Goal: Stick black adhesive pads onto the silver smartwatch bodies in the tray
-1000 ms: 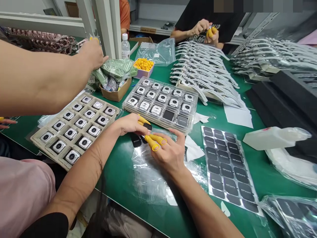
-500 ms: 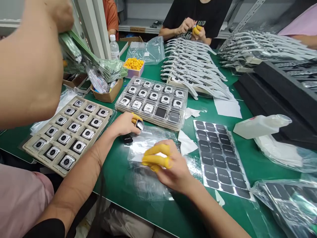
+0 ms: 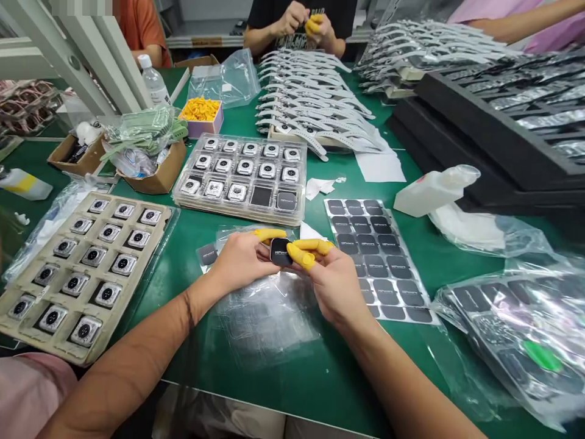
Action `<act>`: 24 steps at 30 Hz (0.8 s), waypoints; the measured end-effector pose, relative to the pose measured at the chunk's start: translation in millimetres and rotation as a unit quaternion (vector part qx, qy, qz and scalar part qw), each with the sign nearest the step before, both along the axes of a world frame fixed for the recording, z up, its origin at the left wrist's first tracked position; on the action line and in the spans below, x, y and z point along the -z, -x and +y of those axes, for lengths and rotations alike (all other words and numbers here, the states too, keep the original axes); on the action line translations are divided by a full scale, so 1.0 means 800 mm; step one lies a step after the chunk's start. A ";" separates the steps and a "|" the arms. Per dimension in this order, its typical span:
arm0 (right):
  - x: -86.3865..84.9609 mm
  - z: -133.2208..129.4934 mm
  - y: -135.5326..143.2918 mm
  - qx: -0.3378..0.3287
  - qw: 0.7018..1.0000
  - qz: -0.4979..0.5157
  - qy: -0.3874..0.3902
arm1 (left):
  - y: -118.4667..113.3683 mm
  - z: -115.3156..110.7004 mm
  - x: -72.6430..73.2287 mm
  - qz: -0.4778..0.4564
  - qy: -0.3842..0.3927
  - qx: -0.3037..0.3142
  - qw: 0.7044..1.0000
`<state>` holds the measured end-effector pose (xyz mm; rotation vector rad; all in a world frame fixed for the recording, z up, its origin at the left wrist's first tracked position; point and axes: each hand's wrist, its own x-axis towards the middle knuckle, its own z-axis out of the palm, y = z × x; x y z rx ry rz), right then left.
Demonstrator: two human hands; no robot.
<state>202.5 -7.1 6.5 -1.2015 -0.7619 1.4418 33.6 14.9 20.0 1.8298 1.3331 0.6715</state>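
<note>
Between my two hands is a small square watch body (image 3: 280, 251) with a dark labelled face turned up. My left hand (image 3: 244, 259) grips it from the left side. My right hand (image 3: 331, 274), yellow covers on its fingertips, pinches its right edge. Beneath them lie clear plastic films (image 3: 269, 323). A sheet of dark square stickers (image 3: 386, 283) is to the right of my right hand. Beyond my hands stands a clear-covered tray (image 3: 237, 210) of watch bodies, and another tray (image 3: 86, 268) of them lies at the left.
A squeeze bottle (image 3: 434, 192) lies right of the sticker sheet, near a long black foam block (image 3: 475, 152). Stacked white straps (image 3: 315, 100) stand at the back, beside a box of yellow finger covers (image 3: 201, 116). Across the table a person's hands (image 3: 304, 24) work.
My hands have come together on the watch body, which now shows a dark labelled face. Another person's arm has left the upper left. The view has shifted, moving the trays leftward.
</note>
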 end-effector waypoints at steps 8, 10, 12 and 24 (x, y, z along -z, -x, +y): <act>0.005 -0.004 0.002 0.028 1.000 -0.005 0.000 | -0.004 -0.001 -0.001 0.049 -0.044 -0.007 0.998; 0.005 -0.004 0.003 0.034 0.999 -0.010 0.002 | -0.005 -0.002 -0.001 0.043 -0.045 -0.006 0.998; 0.005 -0.004 0.004 0.036 0.999 -0.018 0.000 | -0.005 -0.003 0.000 0.038 -0.045 -0.006 0.998; 0.003 -0.008 -0.002 0.015 0.972 -0.231 -0.046 | -0.007 -0.004 -0.001 0.019 -0.058 -0.013 0.998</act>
